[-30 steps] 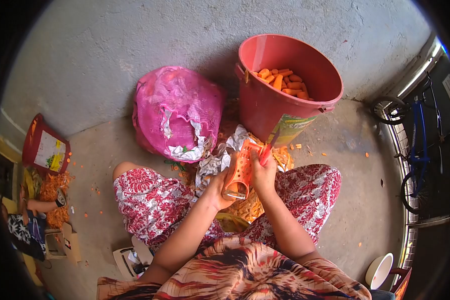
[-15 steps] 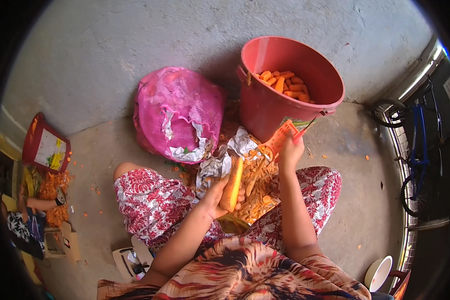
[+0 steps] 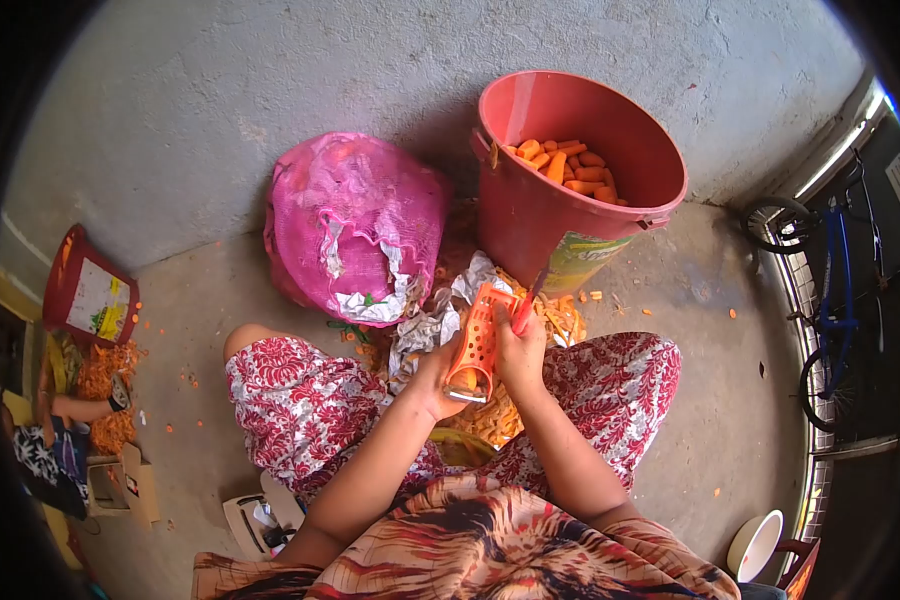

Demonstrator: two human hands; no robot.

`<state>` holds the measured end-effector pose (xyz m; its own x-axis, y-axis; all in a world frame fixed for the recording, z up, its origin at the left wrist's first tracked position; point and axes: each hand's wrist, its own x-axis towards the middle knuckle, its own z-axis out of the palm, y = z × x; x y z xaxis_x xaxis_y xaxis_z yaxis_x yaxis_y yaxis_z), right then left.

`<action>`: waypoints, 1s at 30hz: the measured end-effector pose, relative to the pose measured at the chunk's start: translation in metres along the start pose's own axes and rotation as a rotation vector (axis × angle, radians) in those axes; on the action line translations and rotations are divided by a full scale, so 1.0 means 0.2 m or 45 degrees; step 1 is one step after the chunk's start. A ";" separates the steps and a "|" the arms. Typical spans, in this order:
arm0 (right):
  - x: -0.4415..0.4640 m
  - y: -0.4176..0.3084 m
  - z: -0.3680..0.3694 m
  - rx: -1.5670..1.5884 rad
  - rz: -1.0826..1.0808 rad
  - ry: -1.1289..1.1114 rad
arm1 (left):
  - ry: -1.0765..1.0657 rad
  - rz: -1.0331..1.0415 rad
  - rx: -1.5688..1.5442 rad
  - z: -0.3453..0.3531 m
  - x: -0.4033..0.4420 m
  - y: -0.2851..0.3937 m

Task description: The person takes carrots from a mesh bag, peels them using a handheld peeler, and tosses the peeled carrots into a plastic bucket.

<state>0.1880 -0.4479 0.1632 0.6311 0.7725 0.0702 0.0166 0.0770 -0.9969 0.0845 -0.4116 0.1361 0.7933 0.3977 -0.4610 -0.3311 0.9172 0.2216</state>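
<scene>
My left hand point(image 3: 434, 386) is closed around a carrot point(image 3: 464, 379), most of it hidden under the peeler. In my right hand point(image 3: 520, 356) is an orange peeler point(image 3: 481, 335) with a holed body, its blade end lying over the carrot's near end. A red-handled tool point(image 3: 523, 312) with a thin dark blade, seemingly a knife, also sticks out of the right hand. Below both hands lies a heap of carrot peelings point(image 3: 505, 418) between my legs, with crumpled paper point(image 3: 425, 338) beside it.
A large red bucket point(image 3: 510, 215) holding carrots point(image 3: 570, 170) stands against the wall. Left of it sits a pink mesh sack point(image 3: 370, 200). At far left are a smaller bucket point(image 3: 90, 295) and another person's leg point(image 3: 88, 408). A bicycle point(image 3: 835, 300) stands at right.
My right hand has come left and down, bringing the peeler from beside the bucket onto the carrot. The carrot has tilted under it, while my left hand has stayed nearly in place.
</scene>
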 end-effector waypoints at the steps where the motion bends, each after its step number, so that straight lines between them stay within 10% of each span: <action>1: 0.00 -0.01 0.00 -0.044 -0.017 0.025 | -0.068 -0.039 0.073 -0.02 0.00 0.00; 10: 0.40 0.08 -0.30 0.052 -0.215 0.703 | -0.025 -0.212 0.309 -0.16 -0.08 -0.04; 17: 0.08 0.02 -0.06 0.150 0.021 0.092 | -0.090 -0.103 0.334 -0.06 -0.03 0.04; 30: 0.11 0.19 -0.06 -0.132 -0.033 0.169 | -0.080 -0.194 0.211 -0.07 -0.01 0.02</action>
<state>0.2118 -0.4344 0.1268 0.7264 0.6803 0.0977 0.1099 0.0254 -0.9936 0.0740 -0.4080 0.1259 0.8599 0.2477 -0.4463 -0.1208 0.9483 0.2936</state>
